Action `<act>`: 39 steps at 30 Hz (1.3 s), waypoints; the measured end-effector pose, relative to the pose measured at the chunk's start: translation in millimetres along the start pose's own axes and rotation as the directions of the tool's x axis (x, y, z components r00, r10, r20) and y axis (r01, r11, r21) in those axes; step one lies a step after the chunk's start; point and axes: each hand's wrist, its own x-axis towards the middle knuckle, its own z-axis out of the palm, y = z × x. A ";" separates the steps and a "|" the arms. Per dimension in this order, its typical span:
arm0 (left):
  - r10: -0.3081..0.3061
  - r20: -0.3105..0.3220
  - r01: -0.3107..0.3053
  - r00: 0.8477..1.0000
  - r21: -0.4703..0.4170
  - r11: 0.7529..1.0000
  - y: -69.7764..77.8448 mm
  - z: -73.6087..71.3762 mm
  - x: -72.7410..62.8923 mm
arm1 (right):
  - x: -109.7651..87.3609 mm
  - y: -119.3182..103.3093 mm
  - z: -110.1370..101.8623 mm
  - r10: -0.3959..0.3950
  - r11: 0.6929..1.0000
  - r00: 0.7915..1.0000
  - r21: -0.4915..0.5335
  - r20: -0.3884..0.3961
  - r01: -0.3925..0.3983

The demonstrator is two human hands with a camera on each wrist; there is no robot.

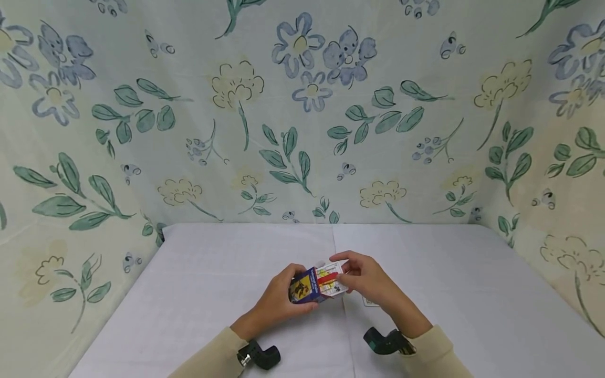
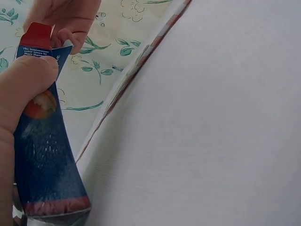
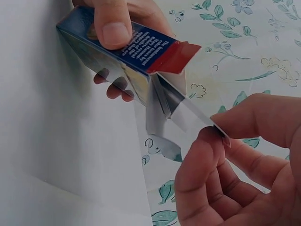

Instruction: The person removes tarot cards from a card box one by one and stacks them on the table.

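A small blue cardboard box (image 1: 302,289) with a printed picture is gripped by my left hand (image 1: 276,300). Its red end flap (image 3: 175,57) stands folded open in the right wrist view. From the open end juts a thin, flat card-like piece (image 1: 327,276), white with red and yellow print in the head view. My right hand (image 1: 371,277) pinches the outer end of this piece between thumb and fingers. In the left wrist view, the left thumb (image 2: 33,77) presses on the box's blue face. The box's inside is mostly hidden.
A white cloth covers the table (image 1: 227,262). Part of a white card with a dark border (image 1: 371,303) lies on it, partly hidden under my right wrist. Floral curtains (image 1: 302,147) hang behind and at both sides. Black wrist cameras sit on both forearms.
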 end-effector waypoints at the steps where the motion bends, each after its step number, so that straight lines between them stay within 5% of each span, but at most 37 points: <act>1: 0.004 -0.001 -0.004 1.000 0.006 1.000 -0.7 0.0 0.2 | 0.0 -0.2 -0.8 -0.002 1.000 1.000 -0.003 -0.001 0.002; 11: 0.023 -0.015 -0.023 1.000 0.033 0.999 -1.7 -0.9 2.9 | 2.1 -2.5 -9.7 0.010 1.000 0.999 -0.023 -0.043 -0.011; 39: -0.042 -0.078 0.046 0.996 0.050 0.998 0.5 -0.1 -0.3 | -0.1 -3.6 -26.5 0.117 0.992 0.989 -0.028 -0.091 -0.120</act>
